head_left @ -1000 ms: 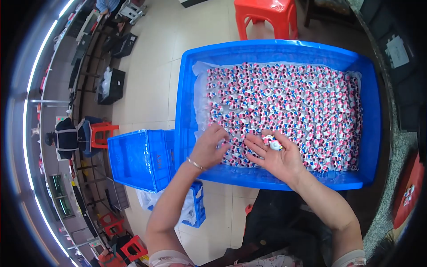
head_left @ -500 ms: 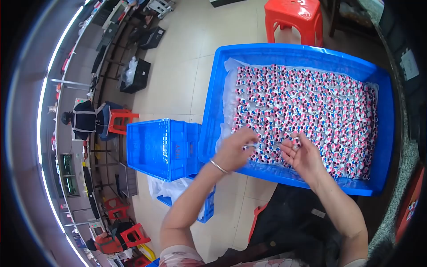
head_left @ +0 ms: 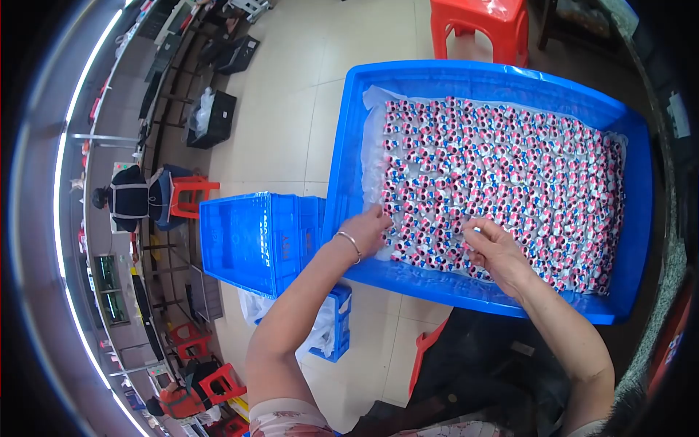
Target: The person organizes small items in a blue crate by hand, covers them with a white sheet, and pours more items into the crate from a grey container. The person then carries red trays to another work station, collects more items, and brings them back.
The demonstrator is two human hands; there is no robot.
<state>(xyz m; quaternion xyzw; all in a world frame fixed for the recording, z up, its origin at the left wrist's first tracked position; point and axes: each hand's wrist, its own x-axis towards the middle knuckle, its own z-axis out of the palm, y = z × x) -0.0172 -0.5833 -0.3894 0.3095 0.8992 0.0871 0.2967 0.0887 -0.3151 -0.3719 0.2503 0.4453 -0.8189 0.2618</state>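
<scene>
pale tiled floor fills the upper middle of the frame; a red stool stands at upper right. right of centre, a large blue bin holds small pink, white and blue pieces, closely ranked on a white liner. left hand, by the bin's lower left corner: fingers bunched, pointing in among the pieces. right hand, right of centre: fingers curled inward over the lower rows. whether either pinches a piece cannot be told. advised: fingertips only, straight vertical movement, neighbouring rows left undisturbed.
</scene>
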